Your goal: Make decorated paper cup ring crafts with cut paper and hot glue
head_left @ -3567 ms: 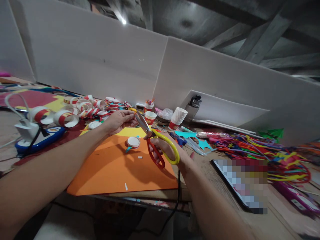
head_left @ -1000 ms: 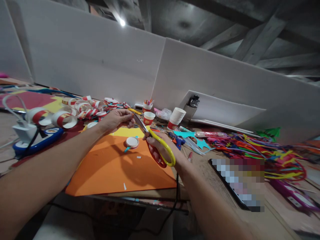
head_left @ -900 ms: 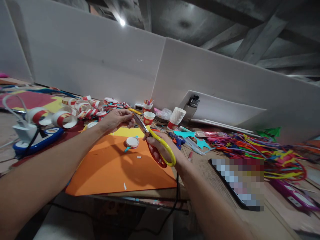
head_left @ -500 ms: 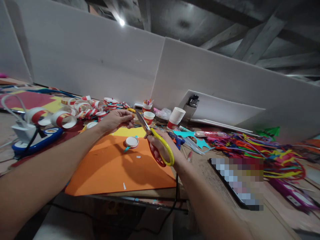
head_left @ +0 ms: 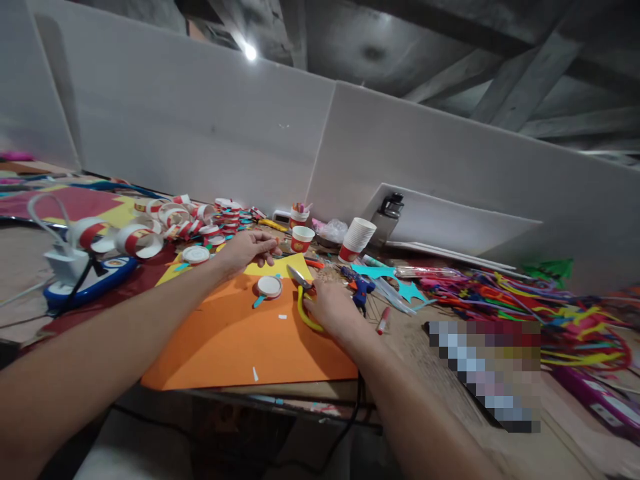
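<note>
We cannot make out what the left hand (head_left: 247,248) pinches. The right hand (head_left: 331,308) covers most of the scissors (head_left: 301,297); their red handle is hidden.

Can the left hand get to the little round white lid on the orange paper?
Probably yes. The left hand hovers just behind the round white lid on the orange paper sheet, with nothing between them; the right hand and scissors lie off to the side.
</note>
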A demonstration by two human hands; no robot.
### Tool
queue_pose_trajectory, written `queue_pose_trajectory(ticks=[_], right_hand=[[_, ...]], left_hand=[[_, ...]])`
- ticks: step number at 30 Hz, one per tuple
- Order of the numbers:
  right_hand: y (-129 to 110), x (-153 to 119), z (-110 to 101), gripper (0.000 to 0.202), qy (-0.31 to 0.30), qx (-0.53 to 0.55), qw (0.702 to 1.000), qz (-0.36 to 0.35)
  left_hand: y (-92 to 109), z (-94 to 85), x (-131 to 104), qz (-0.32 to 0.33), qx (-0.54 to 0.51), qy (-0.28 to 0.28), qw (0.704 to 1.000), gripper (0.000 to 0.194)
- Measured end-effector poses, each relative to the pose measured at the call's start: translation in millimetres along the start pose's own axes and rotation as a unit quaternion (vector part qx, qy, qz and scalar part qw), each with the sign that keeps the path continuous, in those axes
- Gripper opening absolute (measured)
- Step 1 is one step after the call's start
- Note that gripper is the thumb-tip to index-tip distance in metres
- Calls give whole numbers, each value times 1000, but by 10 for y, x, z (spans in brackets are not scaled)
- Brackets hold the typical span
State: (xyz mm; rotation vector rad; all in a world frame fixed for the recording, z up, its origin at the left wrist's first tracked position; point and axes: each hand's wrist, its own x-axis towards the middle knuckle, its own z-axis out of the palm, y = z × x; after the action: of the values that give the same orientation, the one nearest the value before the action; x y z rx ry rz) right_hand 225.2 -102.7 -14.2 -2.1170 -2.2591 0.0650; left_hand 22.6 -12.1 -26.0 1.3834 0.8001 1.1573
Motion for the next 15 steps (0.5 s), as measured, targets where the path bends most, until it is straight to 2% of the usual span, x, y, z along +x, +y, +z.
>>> queue_pose_trajectory(ticks=[5,8,11,15], right_hand=[[-8,-46,-57,35,-2,-40,999,-35],[21,-30,-54,29,59,-8,998,-35],[51,27,-34,24,138,144,978,-66],[58,81,-11,22,189,363,906,-108]], left_hand=[[3,60,-24,-1,28,-13,1000,32],[24,125,-64,4,44,-16,999,32],[33,202,-108,13,85,-26,996,32],[28,286,-146,29,134,-32,990,28]])
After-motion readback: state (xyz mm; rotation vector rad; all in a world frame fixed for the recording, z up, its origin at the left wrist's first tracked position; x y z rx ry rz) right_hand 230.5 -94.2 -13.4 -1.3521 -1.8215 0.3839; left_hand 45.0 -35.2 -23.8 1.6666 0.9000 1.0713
